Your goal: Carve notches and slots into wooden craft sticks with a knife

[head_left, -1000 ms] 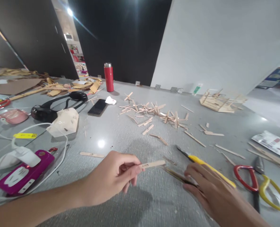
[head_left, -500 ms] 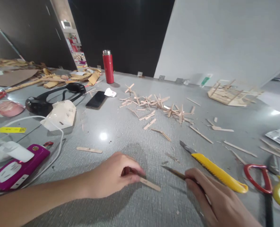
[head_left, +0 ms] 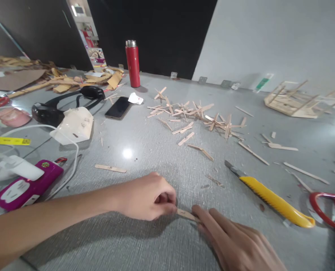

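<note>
A flat wooden craft stick (head_left: 187, 215) with a small dark mark on it lies across the space between my hands, low over the grey table. My left hand (head_left: 153, 197) pinches its left end between thumb and fingertips. The fingertips of my right hand (head_left: 226, 233) are closed on the stick's right end. The thin blade that was in my right hand does not show now. Right of my hands, a yellow utility knife (head_left: 277, 201) lies with its blade out. Another marked craft stick (head_left: 110, 168) rests to the left.
Behind my hands spreads a pile of craft sticks (head_left: 194, 111). A red bottle (head_left: 132, 66), a phone (head_left: 118, 108), a black headset (head_left: 52, 109) and a purple power strip (head_left: 28, 184) stand or lie to the left. Red-handled scissors (head_left: 315, 210) and a wooden stick frame (head_left: 293, 101) are at right.
My right hand has moved left onto the right end of the stick, and the thin blade is out of sight. The whole view has shifted slightly.
</note>
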`<state>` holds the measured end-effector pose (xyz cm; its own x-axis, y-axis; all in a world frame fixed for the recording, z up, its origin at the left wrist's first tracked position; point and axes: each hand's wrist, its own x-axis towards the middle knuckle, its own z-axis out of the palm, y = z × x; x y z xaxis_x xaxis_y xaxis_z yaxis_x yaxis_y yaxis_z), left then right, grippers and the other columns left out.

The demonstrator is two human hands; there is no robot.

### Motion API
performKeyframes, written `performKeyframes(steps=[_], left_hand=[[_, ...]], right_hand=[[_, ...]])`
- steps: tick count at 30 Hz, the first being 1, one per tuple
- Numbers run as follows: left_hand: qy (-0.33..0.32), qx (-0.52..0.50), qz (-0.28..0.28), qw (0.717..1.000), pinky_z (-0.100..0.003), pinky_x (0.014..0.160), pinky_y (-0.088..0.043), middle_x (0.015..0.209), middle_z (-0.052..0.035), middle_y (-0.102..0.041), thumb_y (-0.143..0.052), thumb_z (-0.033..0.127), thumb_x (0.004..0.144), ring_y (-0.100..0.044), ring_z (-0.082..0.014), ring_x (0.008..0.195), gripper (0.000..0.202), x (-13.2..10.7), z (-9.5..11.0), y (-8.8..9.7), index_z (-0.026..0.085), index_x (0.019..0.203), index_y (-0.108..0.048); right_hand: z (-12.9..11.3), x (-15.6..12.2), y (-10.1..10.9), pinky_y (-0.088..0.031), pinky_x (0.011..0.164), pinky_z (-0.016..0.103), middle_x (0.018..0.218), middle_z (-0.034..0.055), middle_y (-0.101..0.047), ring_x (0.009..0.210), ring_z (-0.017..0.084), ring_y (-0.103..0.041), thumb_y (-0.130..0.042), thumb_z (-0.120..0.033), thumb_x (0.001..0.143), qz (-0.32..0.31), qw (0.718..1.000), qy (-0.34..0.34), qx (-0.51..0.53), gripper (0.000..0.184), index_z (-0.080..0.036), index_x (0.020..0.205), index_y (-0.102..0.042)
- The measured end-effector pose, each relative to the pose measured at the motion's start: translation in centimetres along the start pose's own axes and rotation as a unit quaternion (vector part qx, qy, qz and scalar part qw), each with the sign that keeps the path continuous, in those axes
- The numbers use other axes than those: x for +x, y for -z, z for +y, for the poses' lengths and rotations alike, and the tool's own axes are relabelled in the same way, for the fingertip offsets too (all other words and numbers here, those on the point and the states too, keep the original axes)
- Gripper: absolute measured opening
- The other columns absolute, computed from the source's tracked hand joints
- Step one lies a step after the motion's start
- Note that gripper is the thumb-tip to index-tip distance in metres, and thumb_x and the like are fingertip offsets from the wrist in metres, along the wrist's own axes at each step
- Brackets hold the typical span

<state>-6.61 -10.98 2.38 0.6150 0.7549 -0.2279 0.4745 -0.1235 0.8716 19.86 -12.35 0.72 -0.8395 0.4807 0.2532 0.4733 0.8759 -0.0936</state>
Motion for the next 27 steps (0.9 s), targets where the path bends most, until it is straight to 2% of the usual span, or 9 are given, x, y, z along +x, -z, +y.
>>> performKeyframes(steps=[3, 6, 8, 11, 17, 20, 22, 25, 27], left_hand=[[0.002, 0.01, -0.013, 1.0, -0.02, 0.047, -0.038, 0.056, 0.0007, -0.059, -0.06, 0.025, 0.094, -0.052, -0.0087, 0.048, 0.021, 0.2, 0.1, 0.1, 0.013, 0.079, -0.067], [0.0, -0.002, -0.024, 1.0, -0.02, 0.047, -0.036, 0.053, 0.0017, -0.057, -0.058, 0.025, 0.095, -0.05, -0.0084, 0.046, 0.023, 0.4, -0.2, 0.1, 0.014, 0.076, -0.066], [-0.006, -0.005, -0.023, 1.0, -0.02, 0.047, -0.035, 0.052, 0.0024, -0.055, -0.057, 0.025, 0.095, -0.048, -0.0081, 0.046, 0.024, 0.4, -0.3, 0.0, 0.014, 0.076, -0.066], [-0.016, 0.013, -0.012, 1.0, -0.02, 0.047, -0.034, 0.055, 0.0024, -0.055, -0.057, 0.025, 0.095, -0.048, -0.0079, 0.048, 0.024, 0.5, -0.3, 0.0, 0.014, 0.075, -0.065], [-0.015, 0.022, 0.001, 1.0, -0.022, 0.047, -0.031, 0.056, 0.0026, -0.052, -0.059, 0.023, 0.093, -0.043, -0.008, 0.05, 0.023, 0.4, -0.1, 0.2, 0.015, 0.072, -0.065], [0.003, -0.038, -0.007, 0.999, -0.021, 0.048, -0.035, 0.058, 0.0015, -0.056, -0.057, 0.024, 0.095, -0.048, -0.0084, 0.049, 0.023, 0.1, 0.1, -0.3, 0.015, 0.077, -0.066], [0.017, -0.108, -0.01, 0.994, -0.021, 0.047, -0.037, 0.062, 0.0007, -0.06, -0.053, 0.029, 0.099, -0.048, -0.0079, 0.047, 0.025, -0.1, 0.4, -1.0, 0.015, 0.085, -0.068], [0.028, -0.19, 0.004, 0.981, -0.019, 0.042, -0.035, 0.064, 0.0016, -0.058, -0.049, 0.035, 0.102, -0.046, -0.0067, 0.043, 0.029, -0.4, 0.7, -2.3, 0.015, 0.099, -0.07], [0.023, -0.209, 0.02, 0.978, -0.018, 0.041, -0.034, 0.064, 0.0018, -0.057, -0.049, 0.034, 0.102, -0.045, -0.0061, 0.043, 0.03, -0.4, 0.7, -2.9, 0.014, 0.101, -0.071]], right_hand=[[-0.2, 0.1, -0.2, -0.053, 0.049, 0.029, 0.082, 0.0043, -0.068, 0.058, 0.017, -0.066, -0.033, -0.005, 0.096, -0.02, 1.0, -0.009, 0.012, 0.032, -0.016, 0.117, -0.054], [-0.3, 0.2, -0.1, -0.056, 0.055, 0.03, 0.088, 0.0067, -0.07, 0.065, 0.018, -0.069, -0.031, 0.0, 0.09, -0.016, 1.0, 0.006, 0.002, 0.044, -0.01, 0.129, -0.051], [-0.4, 0.2, -0.1, -0.055, 0.053, 0.029, 0.087, 0.0068, -0.07, 0.063, 0.017, -0.068, -0.033, 0.001, 0.089, -0.019, 1.0, 0.021, -0.005, 0.051, -0.006, 0.138, -0.044], [-0.5, 0.1, -0.1, -0.053, 0.048, 0.028, 0.081, 0.0042, -0.067, 0.058, 0.017, -0.066, -0.035, 0.002, 0.087, -0.033, 0.999, 0.025, -0.009, 0.052, -0.007, 0.137, -0.045], [-0.8, -0.2, -0.4, -0.053, 0.05, 0.029, 0.083, 0.0043, -0.066, 0.06, 0.017, -0.067, -0.034, 0.001, 0.09, -0.038, 0.999, 0.005, 0.007, 0.05, -0.011, 0.137, -0.048], [-1.1, 0.0, -0.5, -0.054, 0.056, 0.027, 0.096, 0.0061, -0.07, 0.072, 0.016, -0.071, -0.041, -0.008, 0.098, 0.029, 0.997, -0.06, 0.038, 0.039, -0.019, 0.134, -0.05], [-1.4, 0.3, -0.5, -0.056, 0.061, 0.024, 0.099, 0.0033, -0.072, 0.067, 0.012, -0.069, -0.049, -0.016, 0.1, 0.092, 0.987, -0.117, 0.067, 0.031, -0.024, 0.13, -0.05], [-1.9, 0.6, -0.3, -0.056, 0.06, 0.021, 0.08, -0.0052, -0.072, 0.045, 0.007, -0.057, -0.054, -0.021, 0.099, 0.138, 0.972, -0.17, 0.085, 0.027, -0.028, 0.124, -0.05], [-2.0, 0.6, -0.2, -0.056, 0.056, 0.02, 0.074, -0.0069, -0.072, 0.043, 0.008, -0.055, -0.055, -0.021, 0.098, 0.156, 0.966, -0.187, 0.093, 0.027, -0.029, 0.123, -0.05]])
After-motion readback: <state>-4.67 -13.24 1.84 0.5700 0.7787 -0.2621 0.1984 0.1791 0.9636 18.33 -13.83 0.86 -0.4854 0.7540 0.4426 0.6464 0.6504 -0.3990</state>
